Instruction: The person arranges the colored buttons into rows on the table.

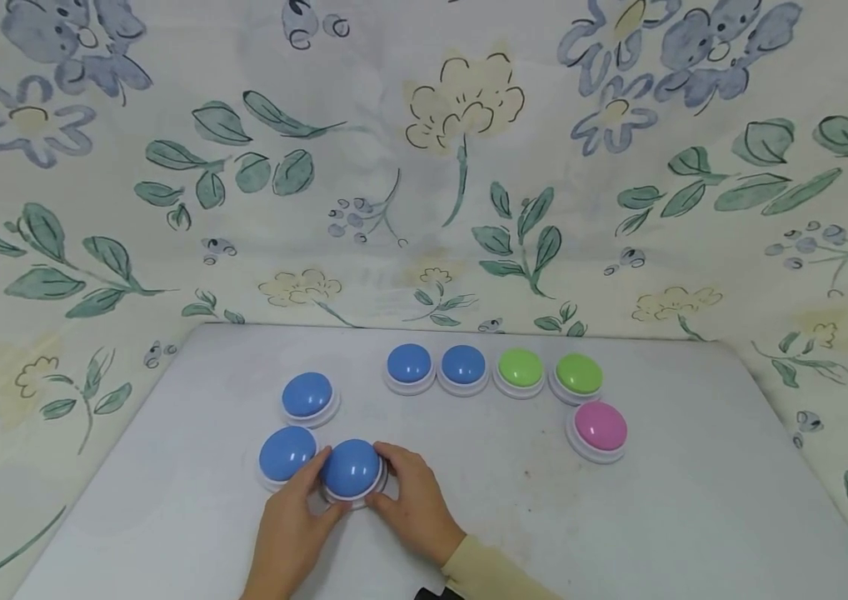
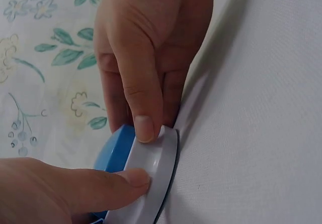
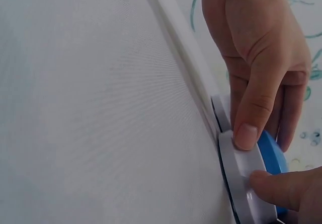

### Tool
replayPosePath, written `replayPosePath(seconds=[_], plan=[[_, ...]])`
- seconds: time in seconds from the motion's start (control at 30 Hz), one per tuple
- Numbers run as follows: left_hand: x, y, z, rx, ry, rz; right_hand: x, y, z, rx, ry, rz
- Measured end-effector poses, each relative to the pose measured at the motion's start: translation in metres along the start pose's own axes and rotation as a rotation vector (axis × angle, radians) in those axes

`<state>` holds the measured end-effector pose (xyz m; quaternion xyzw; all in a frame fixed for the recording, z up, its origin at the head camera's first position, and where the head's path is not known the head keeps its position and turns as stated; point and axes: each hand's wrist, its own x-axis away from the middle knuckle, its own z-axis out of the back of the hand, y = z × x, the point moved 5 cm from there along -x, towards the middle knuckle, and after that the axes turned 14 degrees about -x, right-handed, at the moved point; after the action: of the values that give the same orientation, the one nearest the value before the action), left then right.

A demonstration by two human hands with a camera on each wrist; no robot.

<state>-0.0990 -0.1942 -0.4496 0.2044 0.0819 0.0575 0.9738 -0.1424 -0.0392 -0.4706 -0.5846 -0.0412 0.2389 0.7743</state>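
A blue dome button (image 1: 351,468) on a round white base is held between my two hands at the front left of the table. My left hand (image 1: 291,521) grips the base from its left side, thumb at the near edge. On the opposite side my right hand (image 1: 418,502) grips it with thumb and fingers. Both wrist views show thumbs pressed on the white base rim (image 2: 157,159). Just left, a second blue button (image 1: 286,453) is partly hidden by my left hand. A third blue button (image 1: 307,394) sits behind that one.
Along the back of the white table (image 1: 664,517) stand two blue buttons (image 1: 409,364) (image 1: 463,365) and two green buttons (image 1: 521,368) (image 1: 578,374). A pink button (image 1: 601,426) sits in front of the right green one. Floral cloth (image 1: 364,275) surrounds the table's back and sides.
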Motion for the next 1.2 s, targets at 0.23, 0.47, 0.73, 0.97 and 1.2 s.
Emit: replayPosePath(seconds=[0.23, 0.47, 0.73, 0.97, 1.2], plan=[[-0.001, 0.001, 0.001, 0.022, 0.004, 0.018, 0.001, 0.000, 0.005, -0.021, 0.007, -0.009], [-0.001, 0.003, 0.001, 0.050, -0.006, 0.040, 0.003, -0.007, 0.010, 0.019, 0.003, 0.010], [-0.002, 0.006, 0.002, 0.092, 0.010, 0.029, 0.003, -0.010, 0.022, -0.001, 0.017, 0.030], [-0.003, 0.012, 0.004, 0.112, 0.042, 0.002, 0.002, -0.012, 0.033, -0.014, 0.017, 0.057], [-0.005, 0.019, 0.003, 0.139, 0.055, -0.013, 0.006, -0.014, 0.041, -0.025, 0.038, 0.090]])
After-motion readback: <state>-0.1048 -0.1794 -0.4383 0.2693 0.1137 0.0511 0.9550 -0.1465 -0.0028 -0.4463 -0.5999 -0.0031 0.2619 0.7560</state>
